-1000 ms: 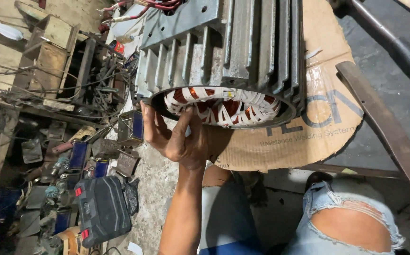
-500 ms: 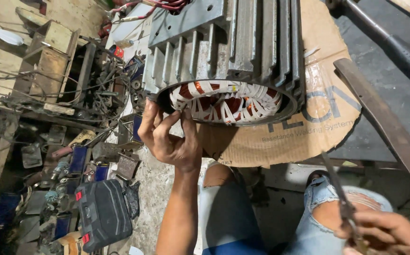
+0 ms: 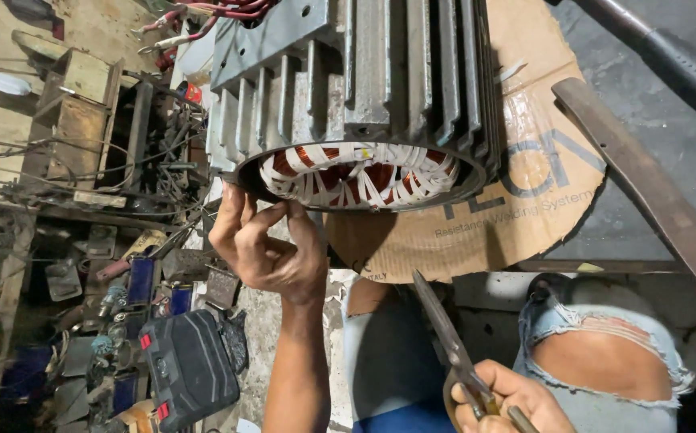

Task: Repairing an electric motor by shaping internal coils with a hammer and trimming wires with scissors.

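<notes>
A grey finned motor stator housing (image 3: 364,80) stands on a sheet of cardboard (image 3: 524,192). Its open end shows copper windings bound with white tape (image 3: 356,175). My left hand (image 3: 263,248) is raised to the lower left rim of the housing, fingertips pinching at the edge of the windings; whether it grips a strand I cannot tell. My right hand (image 3: 508,397) is low at the bottom edge, closed around the handles of a pair of scissors (image 3: 444,329), whose blades point up towards the stator.
A long flat metal bar (image 3: 645,184) slants down the right side. Cluttered shelves with metal parts and wires (image 3: 83,160) fill the left. A black case with red latches (image 3: 191,365) lies on the floor. My knee in torn jeans (image 3: 604,361) is at lower right.
My right hand has come up into view holding the scissors and moved left, closer to the stator. My left hand has shifted left along the rim of the housing.
</notes>
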